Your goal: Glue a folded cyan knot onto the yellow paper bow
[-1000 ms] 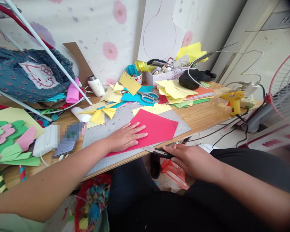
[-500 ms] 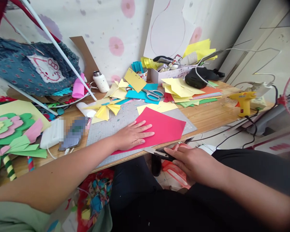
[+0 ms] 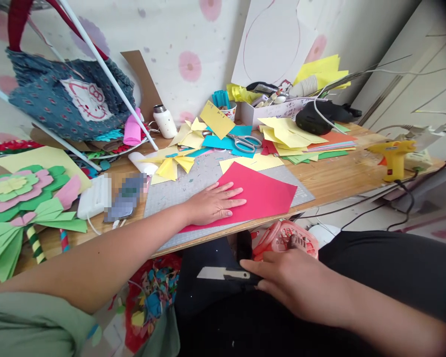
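Observation:
My left hand (image 3: 216, 202) lies flat with fingers spread on a sheet of red paper (image 3: 263, 192), pressing it against the grey cutting mat (image 3: 163, 208). The red sheet has a pointed, angular outline, and its near edge runs along the table's front. Above my lap, below the table edge, my right hand (image 3: 293, 285) is closed around a black-handled utility knife (image 3: 230, 273). Its blade is out and points left, apart from the paper. The index finger stretches along the handle. Behind the red sheet lies a pale yellow strip of paper (image 3: 250, 162).
Scissors (image 3: 246, 144) rest on blue paper, beside stacked yellow sheets (image 3: 286, 134). A yellow glue gun (image 3: 391, 157) stands at the right with its cable. A phone (image 3: 125, 198) and layered paper flowers (image 3: 17, 191) are at the left. Below sits a bag of paper scraps (image 3: 154, 297).
My right hand has drawn the knife down and toward me, away from the paper's near edge. My left hand stays flat on the red sheet. The view has shifted slightly.

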